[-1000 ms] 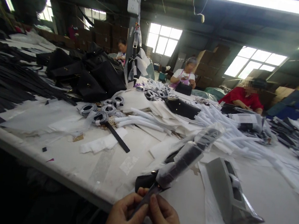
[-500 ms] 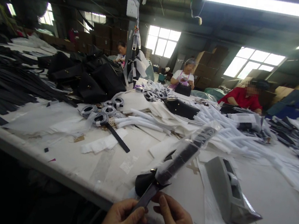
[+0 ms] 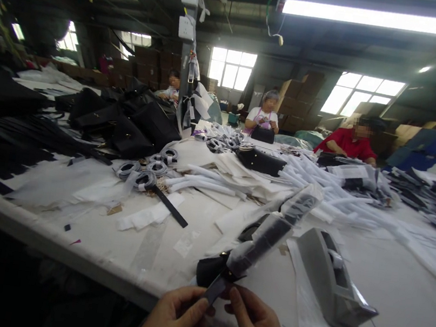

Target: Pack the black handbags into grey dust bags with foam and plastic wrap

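Note:
A black bag strap [image 3: 217, 289] runs up and away from my hands over the front edge of the table. Its middle stretch is wrapped in clear plastic film [image 3: 266, 242]. My left hand [image 3: 177, 313] is closed round the strap's near end, thumb on top. Close beside it, my right hand [image 3: 257, 322] pinches the strap's right edge between thumb and forefinger; the exact contact is partly hidden. Under the strap lies a black leather piece [image 3: 210, 269] with a small gold-coloured fitting. A grey tape dispenser [image 3: 327, 278] stands to the right of my right hand.
Piled black bags [image 3: 134, 123] lie at the back left. White foam tubes [image 3: 322, 179] spread across the back right. Coiled grey cords [image 3: 146, 177] sit mid-table near a loose black strip [image 3: 172, 208]. Several co-workers sit beyond the table, one in a red top [image 3: 357, 146].
The view has tilted slightly upward. My hands keep their hold on the strap, and the wrapped strap has shifted a little. A dark bag shape now shows at the far left.

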`<action>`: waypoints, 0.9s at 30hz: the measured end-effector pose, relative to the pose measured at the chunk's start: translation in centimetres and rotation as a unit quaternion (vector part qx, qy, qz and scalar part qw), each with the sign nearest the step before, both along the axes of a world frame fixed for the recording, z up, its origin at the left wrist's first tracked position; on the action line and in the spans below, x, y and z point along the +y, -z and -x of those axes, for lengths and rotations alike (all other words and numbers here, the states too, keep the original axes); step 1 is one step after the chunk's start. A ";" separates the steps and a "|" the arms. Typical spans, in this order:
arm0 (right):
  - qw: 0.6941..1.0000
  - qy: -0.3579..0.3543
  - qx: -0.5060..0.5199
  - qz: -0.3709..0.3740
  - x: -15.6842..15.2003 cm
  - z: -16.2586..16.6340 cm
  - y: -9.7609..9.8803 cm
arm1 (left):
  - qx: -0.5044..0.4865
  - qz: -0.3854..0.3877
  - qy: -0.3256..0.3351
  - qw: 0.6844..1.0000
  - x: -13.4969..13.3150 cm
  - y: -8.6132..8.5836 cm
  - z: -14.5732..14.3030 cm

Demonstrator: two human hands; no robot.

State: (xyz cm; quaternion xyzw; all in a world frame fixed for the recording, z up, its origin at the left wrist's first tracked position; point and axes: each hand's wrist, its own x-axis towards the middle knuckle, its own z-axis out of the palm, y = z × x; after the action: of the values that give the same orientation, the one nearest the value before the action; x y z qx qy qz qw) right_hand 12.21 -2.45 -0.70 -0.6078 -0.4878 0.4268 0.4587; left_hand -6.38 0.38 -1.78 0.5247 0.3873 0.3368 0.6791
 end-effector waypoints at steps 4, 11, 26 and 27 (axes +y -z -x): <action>0.998 0.015 -0.031 -0.049 -0.2 -0.3 -0.5 | -0.005 -0.023 -0.031 0.999 0.9 -1.7 -0.9; 0.923 0.252 -0.258 -0.135 -1.1 -9.7 -2.2 | 0.009 0.040 -0.113 0.993 1.5 -1.9 -1.8; 0.944 0.327 -0.035 0.022 -0.9 -25.4 -2.1 | 0.032 0.067 -0.122 0.990 1.6 -0.4 -1.6; 0.941 0.337 -0.026 0.015 -1.2 -25.2 -2.3 | 0.033 0.067 -0.120 0.990 1.6 -0.4 -1.6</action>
State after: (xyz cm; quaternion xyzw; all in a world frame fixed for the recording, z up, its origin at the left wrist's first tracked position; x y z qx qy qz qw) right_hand 37.45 -3.69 1.62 -0.7544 -0.2596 0.2389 0.5535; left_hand -4.81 2.02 -1.43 0.4382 0.4920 0.3715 0.6541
